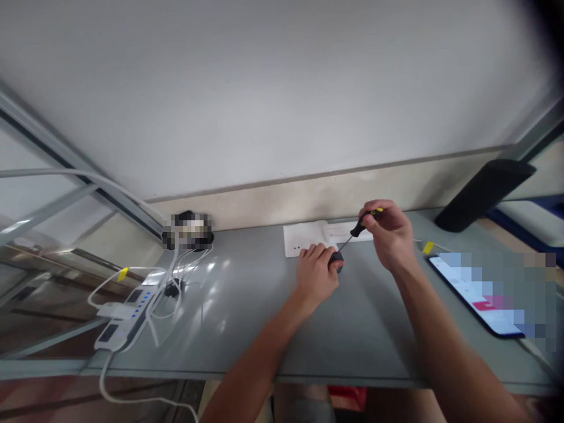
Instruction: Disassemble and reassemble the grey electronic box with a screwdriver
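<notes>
Pinched in the fingers of my left hand (318, 271) is a small dark block (338, 260), held low over the grey table. My right hand (390, 232) grips a black and yellow screwdriver (362, 223) by its handle. The thin shaft slants down to the left, and its tip is at the top of the block; whether it sits in a screw is too small to tell. Just behind my left hand lies a white sheet or plate (304, 235) with small dark holes. Another white piece (342, 230) lies partly behind the screwdriver.
On the grey table (247, 317), a white power strip (126, 320) with tangled white cables is at the left. A lit phone or tablet (476, 296) lies at the right, before a black cylinder (484, 194). A blurred-out object (188, 232) stands at the back left.
</notes>
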Tool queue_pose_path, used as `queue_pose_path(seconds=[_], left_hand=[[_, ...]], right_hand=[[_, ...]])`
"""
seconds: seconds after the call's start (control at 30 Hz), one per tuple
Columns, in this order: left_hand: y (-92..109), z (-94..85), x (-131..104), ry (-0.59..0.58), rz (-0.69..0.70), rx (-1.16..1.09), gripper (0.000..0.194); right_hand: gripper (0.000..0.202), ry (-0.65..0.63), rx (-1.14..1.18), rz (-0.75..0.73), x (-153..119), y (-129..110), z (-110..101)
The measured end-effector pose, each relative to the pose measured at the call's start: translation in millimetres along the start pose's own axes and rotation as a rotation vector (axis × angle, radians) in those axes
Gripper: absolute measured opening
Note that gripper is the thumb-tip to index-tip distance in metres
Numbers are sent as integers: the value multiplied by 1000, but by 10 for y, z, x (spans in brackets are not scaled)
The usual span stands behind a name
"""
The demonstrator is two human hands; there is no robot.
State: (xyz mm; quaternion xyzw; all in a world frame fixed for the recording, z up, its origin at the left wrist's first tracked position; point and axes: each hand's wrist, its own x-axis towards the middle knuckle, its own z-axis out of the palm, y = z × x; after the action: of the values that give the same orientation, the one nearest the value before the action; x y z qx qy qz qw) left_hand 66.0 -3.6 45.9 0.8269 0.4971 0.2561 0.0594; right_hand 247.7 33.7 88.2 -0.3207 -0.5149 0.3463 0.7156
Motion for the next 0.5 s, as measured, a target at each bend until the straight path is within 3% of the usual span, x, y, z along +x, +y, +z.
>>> queue_pose_path(seconds=[0.17, 0.37, 0.5], left_hand=[[0, 29, -1, 10, -10, 10, 17], [-2, 52, 6, 14, -24, 16, 17], [-1, 42, 11, 17, -18, 5, 16]], right_hand=[[29, -84, 73, 63, 1, -18, 5], [25, -49, -11, -6, -5, -23, 16], [31, -104, 68, 74, -15, -34, 20]])
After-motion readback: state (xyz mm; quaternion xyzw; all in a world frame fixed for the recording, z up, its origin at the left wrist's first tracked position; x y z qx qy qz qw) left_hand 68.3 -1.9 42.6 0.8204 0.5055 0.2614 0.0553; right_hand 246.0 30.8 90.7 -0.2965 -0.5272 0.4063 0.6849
